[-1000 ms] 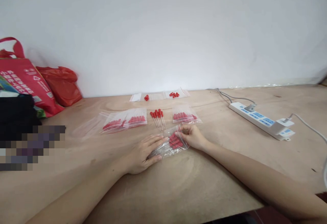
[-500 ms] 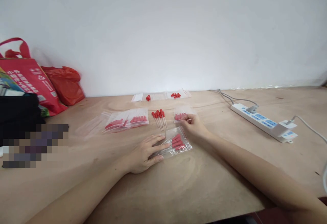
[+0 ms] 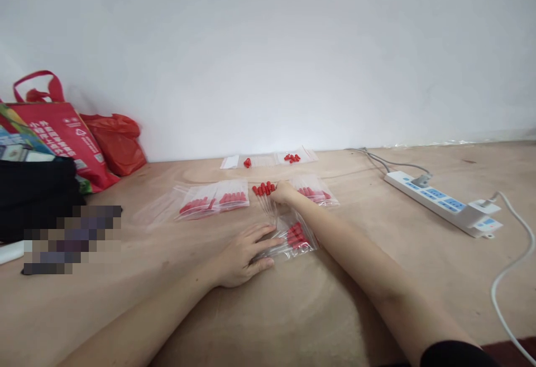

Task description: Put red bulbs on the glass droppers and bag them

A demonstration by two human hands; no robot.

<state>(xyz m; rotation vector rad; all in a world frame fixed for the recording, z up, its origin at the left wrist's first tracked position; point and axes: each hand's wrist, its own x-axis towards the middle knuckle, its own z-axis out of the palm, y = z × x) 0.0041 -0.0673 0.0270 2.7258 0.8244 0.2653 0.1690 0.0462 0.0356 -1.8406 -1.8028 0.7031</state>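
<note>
My left hand (image 3: 245,256) lies with fingers spread on a clear zip bag (image 3: 288,252) of red-bulbed droppers, pressing it against the table. Just beyond, several loose droppers (image 3: 262,189) lie fanned out, red bulbs pointing away from me and thin clear stems towards me. My right hand (image 3: 285,192) is closed at the rightmost of them, its fingertips at the red bulb; the far fingers are partly hidden. Behind my right wrist is another bag of droppers (image 3: 312,192). Two overlapping filled bags (image 3: 232,199) rest left of the loose droppers.
Near the wall lie bags with loose red bulbs (image 3: 292,158) and clear stems (image 3: 262,160). A white power strip (image 3: 439,202) with cables stands at the right. Red shopping bags (image 3: 75,138) and black cloth (image 3: 37,196) are at the left, beside a pixelated object (image 3: 73,238).
My right hand has moved left from the filled bag at the right to the loose droppers. My left hand stays on its bag. The view has shifted slightly.
</note>
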